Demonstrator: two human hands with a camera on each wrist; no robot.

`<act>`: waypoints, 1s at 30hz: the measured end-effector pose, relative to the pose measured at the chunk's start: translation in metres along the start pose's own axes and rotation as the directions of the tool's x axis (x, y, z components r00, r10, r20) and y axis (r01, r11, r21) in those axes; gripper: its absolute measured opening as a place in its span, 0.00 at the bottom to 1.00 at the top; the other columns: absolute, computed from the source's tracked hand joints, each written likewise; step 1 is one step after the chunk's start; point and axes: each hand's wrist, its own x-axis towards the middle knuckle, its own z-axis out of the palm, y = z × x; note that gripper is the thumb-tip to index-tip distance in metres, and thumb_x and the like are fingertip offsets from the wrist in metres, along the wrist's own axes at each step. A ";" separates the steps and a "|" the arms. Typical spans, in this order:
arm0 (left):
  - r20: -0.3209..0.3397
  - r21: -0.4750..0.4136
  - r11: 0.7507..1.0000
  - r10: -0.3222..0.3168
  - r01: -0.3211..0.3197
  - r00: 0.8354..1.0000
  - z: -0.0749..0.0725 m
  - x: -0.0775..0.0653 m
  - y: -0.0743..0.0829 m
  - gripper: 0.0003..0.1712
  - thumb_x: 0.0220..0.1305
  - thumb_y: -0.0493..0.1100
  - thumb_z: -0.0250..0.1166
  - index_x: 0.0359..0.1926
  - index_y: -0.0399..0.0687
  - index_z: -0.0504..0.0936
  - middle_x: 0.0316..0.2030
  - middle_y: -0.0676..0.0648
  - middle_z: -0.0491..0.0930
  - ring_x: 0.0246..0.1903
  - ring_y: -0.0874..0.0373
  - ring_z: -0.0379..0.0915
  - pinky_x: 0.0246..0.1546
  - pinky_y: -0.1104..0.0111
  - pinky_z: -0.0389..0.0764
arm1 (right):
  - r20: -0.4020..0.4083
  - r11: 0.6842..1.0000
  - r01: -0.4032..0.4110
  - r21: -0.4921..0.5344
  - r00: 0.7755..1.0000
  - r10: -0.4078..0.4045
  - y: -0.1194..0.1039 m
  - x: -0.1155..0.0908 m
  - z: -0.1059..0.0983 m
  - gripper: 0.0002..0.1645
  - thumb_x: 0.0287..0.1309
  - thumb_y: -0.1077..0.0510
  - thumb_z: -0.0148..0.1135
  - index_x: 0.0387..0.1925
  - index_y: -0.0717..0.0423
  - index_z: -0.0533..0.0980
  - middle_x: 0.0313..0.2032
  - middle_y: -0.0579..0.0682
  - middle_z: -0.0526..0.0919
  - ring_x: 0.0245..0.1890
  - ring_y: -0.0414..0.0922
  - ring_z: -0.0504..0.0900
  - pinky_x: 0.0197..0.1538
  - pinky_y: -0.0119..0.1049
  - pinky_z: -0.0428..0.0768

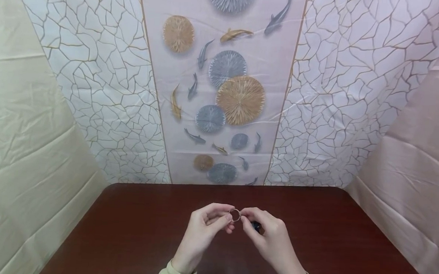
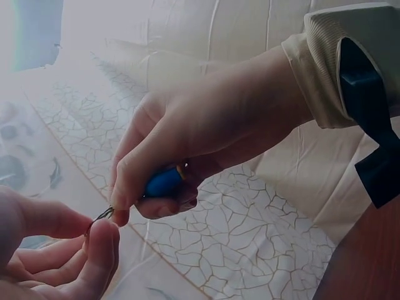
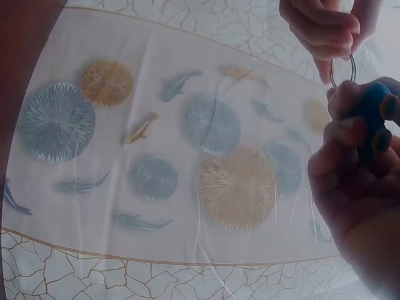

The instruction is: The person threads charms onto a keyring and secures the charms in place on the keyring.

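A thin metal split ring (image 1: pixel 235 209), like a key ring, is held up above the table between both hands. From one side, my left hand (image 1: pixel 204 229) pinches it between thumb and fingers. My right hand (image 1: pixel 272 235) pinches its opposite edge with thumb and index finger. Tucked within the right hand's curled fingers is a small blue object (image 2: pixel 164 182) with orange bits at its end, perhaps a key ring charm. More of that blue piece (image 3: pixel 374 115) shows in the right wrist view; fingers hide the rest. Whether it is joined to the ring I cannot tell.
Below the hands lies a dark red-brown table (image 1: pixel 133 219) with rounded far corners. Patterned cloth (image 1: pixel 217 170) with fish and round leaf shapes hangs behind it, and plain pale cloth (image 1: pixel 407 171) flanks both sides. A dark strap (image 2: pixel 369 106) is on the right sleeve.
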 end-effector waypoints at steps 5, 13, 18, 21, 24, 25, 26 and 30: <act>0.019 0.042 0.999 -0.009 0.008 1.000 -0.003 -0.002 0.000 0.14 0.56 0.37 0.61 0.41 0.30 0.77 0.27 0.48 0.79 0.23 0.62 0.76 0.29 0.71 0.80 | 0.029 1.000 0.022 0.015 0.999 -0.022 0.000 -0.001 -0.001 0.11 0.44 0.68 0.63 0.30 0.51 0.77 0.23 0.41 0.82 0.24 0.32 0.76 0.25 0.15 0.66; 0.059 0.039 0.999 0.014 -0.017 0.998 -0.003 -0.002 0.002 0.16 0.55 0.38 0.62 0.43 0.32 0.76 0.28 0.50 0.78 0.26 0.62 0.77 0.33 0.70 0.80 | 0.009 1.000 0.008 0.015 1.000 -0.008 -0.002 0.002 0.000 0.10 0.44 0.68 0.61 0.28 0.50 0.76 0.21 0.40 0.80 0.22 0.30 0.73 0.23 0.15 0.65; -0.004 -0.007 0.999 0.031 -0.031 1.000 0.001 0.000 0.001 0.17 0.53 0.37 0.64 0.44 0.33 0.76 0.30 0.50 0.79 0.28 0.61 0.79 0.36 0.67 0.81 | -0.011 1.000 -0.010 0.009 1.000 0.010 -0.001 0.002 0.000 0.10 0.44 0.68 0.61 0.29 0.50 0.76 0.20 0.40 0.80 0.21 0.30 0.73 0.22 0.15 0.64; -0.053 -0.008 0.999 0.034 -0.035 0.998 0.001 0.001 0.001 0.16 0.52 0.37 0.64 0.42 0.33 0.77 0.31 0.46 0.80 0.27 0.59 0.78 0.36 0.67 0.81 | 0.025 1.000 -0.002 0.016 1.000 0.002 0.000 0.001 0.000 0.11 0.44 0.68 0.62 0.31 0.51 0.76 0.20 0.40 0.80 0.22 0.31 0.75 0.24 0.16 0.67; -0.049 -0.012 1.000 0.026 -0.026 0.998 0.000 0.001 0.001 0.15 0.53 0.37 0.64 0.41 0.31 0.77 0.34 0.39 0.80 0.26 0.59 0.79 0.36 0.66 0.81 | 0.070 1.000 0.018 0.020 0.997 -0.020 0.001 0.000 0.000 0.13 0.44 0.68 0.62 0.34 0.52 0.77 0.22 0.41 0.81 0.23 0.32 0.76 0.26 0.17 0.68; -0.041 -0.014 1.000 0.022 -0.023 0.999 -0.001 0.000 0.001 0.15 0.53 0.37 0.63 0.41 0.31 0.77 0.35 0.37 0.80 0.26 0.59 0.79 0.36 0.66 0.81 | 0.081 0.999 0.026 0.019 0.996 -0.028 0.001 -0.001 0.000 0.14 0.43 0.68 0.62 0.35 0.53 0.77 0.22 0.41 0.81 0.24 0.32 0.76 0.27 0.17 0.69; -0.034 -0.015 1.000 0.017 -0.017 0.999 -0.001 0.000 0.001 0.15 0.53 0.36 0.63 0.41 0.30 0.77 0.35 0.35 0.80 0.26 0.60 0.79 0.36 0.66 0.81 | 0.092 0.999 0.034 0.021 0.995 -0.035 0.001 -0.001 0.000 0.14 0.44 0.68 0.62 0.36 0.53 0.77 0.22 0.40 0.81 0.24 0.32 0.76 0.27 0.17 0.69; -0.009 -0.005 1.000 -0.010 0.010 1.000 -0.004 0.000 0.002 0.15 0.54 0.36 0.62 0.41 0.28 0.77 0.33 0.37 0.80 0.25 0.61 0.78 0.35 0.67 0.81 | 0.114 0.998 0.056 0.022 0.992 -0.058 0.001 -0.001 -0.001 0.13 0.44 0.67 0.62 0.35 0.52 0.77 0.23 0.39 0.80 0.23 0.31 0.74 0.28 0.15 0.68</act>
